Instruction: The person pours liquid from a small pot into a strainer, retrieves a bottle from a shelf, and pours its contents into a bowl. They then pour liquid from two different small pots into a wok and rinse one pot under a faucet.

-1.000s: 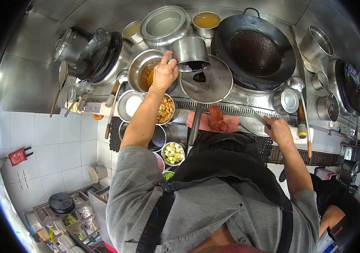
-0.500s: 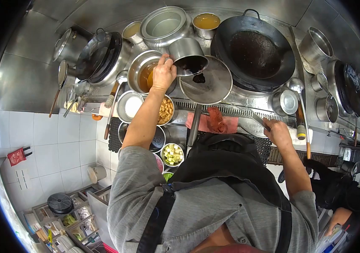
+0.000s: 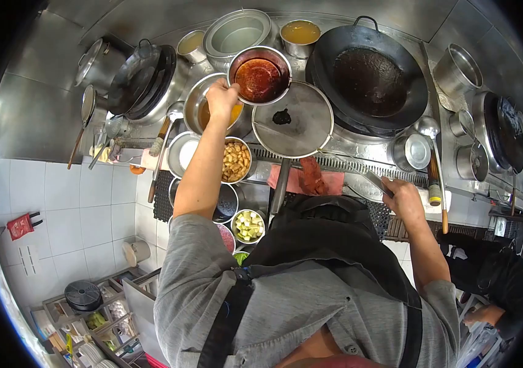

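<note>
My left hand [image 3: 221, 101] is closed on the rim of a round steel container [image 3: 260, 75], whose tilted mouth faces me and shows a dark red coating inside. Just below it, a fine-mesh strainer [image 3: 301, 126] has a dark, wet clump [image 3: 282, 116] on its mesh; its handle [image 3: 281, 187] points toward me. Beneath my left wrist is a steel bowl [image 3: 197, 101] with amber liquid. At the counter's front edge, my right hand [image 3: 403, 199] grips a slim metal-handled utensil [image 3: 375, 181]; its far end is too fine to make out.
A large black wok [image 3: 368, 73] holds dark liquid at the back right. Bowls of fried brown cubes [image 3: 235, 161] and pale green chunks [image 3: 249, 226] stand in front left. Ladles [image 3: 428, 127] lean at both sides. A pink cloth [image 3: 325, 180] lies at the edge. Another person [image 3: 488, 276] is at right.
My left hand has swung the container up and to the left, turning its mouth toward me. The dark clump on the strainer now sits apart from it. My right hand has barely moved.
</note>
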Action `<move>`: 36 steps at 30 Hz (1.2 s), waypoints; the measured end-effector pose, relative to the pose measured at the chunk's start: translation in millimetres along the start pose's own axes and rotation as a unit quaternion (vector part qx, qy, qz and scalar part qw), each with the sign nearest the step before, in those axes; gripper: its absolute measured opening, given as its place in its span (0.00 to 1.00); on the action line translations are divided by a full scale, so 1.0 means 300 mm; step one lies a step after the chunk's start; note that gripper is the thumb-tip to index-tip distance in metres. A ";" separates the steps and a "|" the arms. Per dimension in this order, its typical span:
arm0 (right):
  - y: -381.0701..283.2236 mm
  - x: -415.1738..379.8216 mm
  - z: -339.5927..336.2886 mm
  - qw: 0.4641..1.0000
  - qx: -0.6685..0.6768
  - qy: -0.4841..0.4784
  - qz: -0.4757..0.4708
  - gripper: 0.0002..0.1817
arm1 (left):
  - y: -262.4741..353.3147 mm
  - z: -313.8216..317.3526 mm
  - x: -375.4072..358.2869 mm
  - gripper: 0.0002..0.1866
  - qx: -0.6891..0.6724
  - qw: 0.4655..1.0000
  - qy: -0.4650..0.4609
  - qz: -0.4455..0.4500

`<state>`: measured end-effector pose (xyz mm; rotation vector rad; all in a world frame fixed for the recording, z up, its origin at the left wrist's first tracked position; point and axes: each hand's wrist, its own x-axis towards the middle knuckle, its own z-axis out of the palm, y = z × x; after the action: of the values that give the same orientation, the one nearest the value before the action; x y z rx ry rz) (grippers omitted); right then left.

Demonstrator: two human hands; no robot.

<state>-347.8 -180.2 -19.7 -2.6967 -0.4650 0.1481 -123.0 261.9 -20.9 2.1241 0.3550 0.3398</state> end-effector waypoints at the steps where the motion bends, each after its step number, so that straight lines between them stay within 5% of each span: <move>1: 0.002 -0.003 -0.004 1.000 0.006 0.006 0.001 0.24 | 0.009 -0.009 -0.002 0.11 -0.050 0.998 -0.016 -0.041; 8: 0.004 -0.003 -0.042 1.000 0.012 0.013 0.007 0.24 | 0.033 -0.061 0.014 0.05 -0.187 0.972 -0.091 -0.112; 36: 0.036 0.021 -0.102 0.998 0.052 0.029 -0.008 0.22 | 0.137 -0.066 -0.004 0.02 -0.155 0.974 -0.142 -0.080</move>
<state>-333.6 -198.6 3.8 -2.5879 -0.4480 0.0875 -126.6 254.8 24.0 1.7917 0.2829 -0.0070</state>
